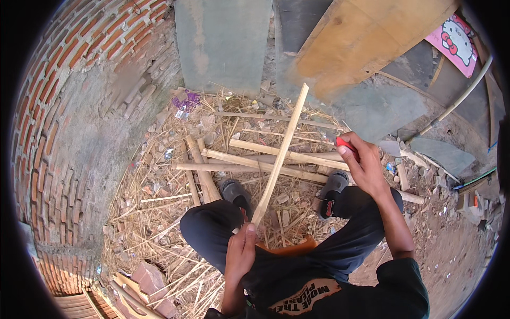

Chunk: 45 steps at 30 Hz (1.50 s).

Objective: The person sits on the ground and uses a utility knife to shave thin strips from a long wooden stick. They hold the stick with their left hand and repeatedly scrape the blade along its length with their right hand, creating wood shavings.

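Observation:
My left hand [241,252], low in the head view, is closed around the near end of a long split bamboo strip [288,133]. The strip slants up and away to the right, above other bamboo pieces lying on the ground. Over to the right, my right hand [363,161] grips a red-handled tool [346,145]; its working end is too small to make out clearly. The tool is apart from the strip. Under the strip, between and beyond my feet, lie several split bamboo lengths [249,160], some crossing one another.
Straw and bamboo shavings [154,228] cover the ground around my shoes. An orange seat [292,246] shows between my legs. A brick wall [64,159] rises on the left. Grey and brown boards [223,48] lean at the back. A pale pipe [457,101] stands far right.

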{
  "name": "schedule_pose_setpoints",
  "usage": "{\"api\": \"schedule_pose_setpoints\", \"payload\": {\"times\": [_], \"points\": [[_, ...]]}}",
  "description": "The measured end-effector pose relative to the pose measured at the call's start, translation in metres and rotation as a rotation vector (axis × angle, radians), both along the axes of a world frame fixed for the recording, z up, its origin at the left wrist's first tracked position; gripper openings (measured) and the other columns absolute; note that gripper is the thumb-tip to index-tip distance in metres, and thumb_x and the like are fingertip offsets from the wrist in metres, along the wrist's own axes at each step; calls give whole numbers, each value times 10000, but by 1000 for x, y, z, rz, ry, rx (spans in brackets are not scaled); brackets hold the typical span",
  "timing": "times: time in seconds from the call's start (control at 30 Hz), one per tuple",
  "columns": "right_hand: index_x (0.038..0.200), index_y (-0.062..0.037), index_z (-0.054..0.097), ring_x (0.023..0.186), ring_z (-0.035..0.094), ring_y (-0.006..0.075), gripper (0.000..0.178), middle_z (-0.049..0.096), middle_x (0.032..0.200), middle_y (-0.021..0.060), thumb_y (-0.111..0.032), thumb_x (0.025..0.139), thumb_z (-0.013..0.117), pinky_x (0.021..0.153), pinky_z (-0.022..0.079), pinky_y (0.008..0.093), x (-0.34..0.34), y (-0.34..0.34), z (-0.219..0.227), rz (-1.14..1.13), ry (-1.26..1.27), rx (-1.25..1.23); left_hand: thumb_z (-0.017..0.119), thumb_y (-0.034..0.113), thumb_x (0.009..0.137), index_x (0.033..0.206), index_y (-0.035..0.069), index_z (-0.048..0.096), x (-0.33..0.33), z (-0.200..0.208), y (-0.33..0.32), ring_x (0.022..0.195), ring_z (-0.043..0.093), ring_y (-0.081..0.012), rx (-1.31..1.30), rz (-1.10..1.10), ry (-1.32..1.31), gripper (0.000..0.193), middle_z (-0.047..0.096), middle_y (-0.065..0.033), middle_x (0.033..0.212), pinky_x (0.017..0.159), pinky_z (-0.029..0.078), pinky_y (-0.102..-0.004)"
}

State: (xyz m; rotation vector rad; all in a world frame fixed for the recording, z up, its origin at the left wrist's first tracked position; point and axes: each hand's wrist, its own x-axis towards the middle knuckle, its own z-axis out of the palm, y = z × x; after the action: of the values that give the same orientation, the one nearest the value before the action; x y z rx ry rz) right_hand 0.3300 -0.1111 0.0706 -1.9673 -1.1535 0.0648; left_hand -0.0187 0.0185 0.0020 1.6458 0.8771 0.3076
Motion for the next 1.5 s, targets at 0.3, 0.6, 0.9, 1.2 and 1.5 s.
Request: {"api": "schedule_pose_setpoints", "payload": {"times": [0.3, 0.6, 0.9, 1.2, 1.5], "points": [[1165, -95, 783, 710, 755, 282, 315, 767, 933, 70, -307, 951, 872, 610, 594, 391, -92, 5, -37, 311, -139, 92, 400, 414, 1239, 1154, 11, 668, 36, 17, -5, 730, 421, -79, 62, -72, -124, 491, 481, 40, 802, 666, 374, -281], [1164, -102, 808, 672, 745, 256, 340, 759, 882, 57, -304, 905, 896, 582, 589, 375, -97, 5, -30, 299, -188, 109, 417, 346, 1224, 1094, -12, 607, 46, 50, -14, 746, 650, -385, 118, -114, -53, 426, 636, -196, 812, 739, 491, -476], [1135, -117, 830, 627, 721, 241, 303, 751, 845, 34, -303, 905, 896, 556, 559, 365, -93, 6, -18, 282, -199, 85, 413, 351, 1221, 1098, -13, 627, 45, 46, -19, 703, 624, -397, 112, -75, -63, 441, 616, -180, 780, 695, 467, -493], [1117, -131, 836, 597, 688, 233, 315, 715, 792, 19, -326, 882, 914, 533, 525, 371, -85, 4, -14, 243, -278, 113, 413, 352, 1219, 1105, -12, 635, 41, 51, -24, 728, 635, -474, 118, -77, -36, 442, 634, -213, 797, 700, 472, -517], [1096, -138, 839, 593, 680, 219, 316, 709, 785, 11, -336, 864, 926, 520, 501, 362, -78, 1, -6, 231, -326, 104, 387, 376, 1223, 1123, -7, 634, 35, 51, -26, 746, 648, -493, 134, -107, -34, 467, 634, -224, 791, 710, 486, -533]]}}
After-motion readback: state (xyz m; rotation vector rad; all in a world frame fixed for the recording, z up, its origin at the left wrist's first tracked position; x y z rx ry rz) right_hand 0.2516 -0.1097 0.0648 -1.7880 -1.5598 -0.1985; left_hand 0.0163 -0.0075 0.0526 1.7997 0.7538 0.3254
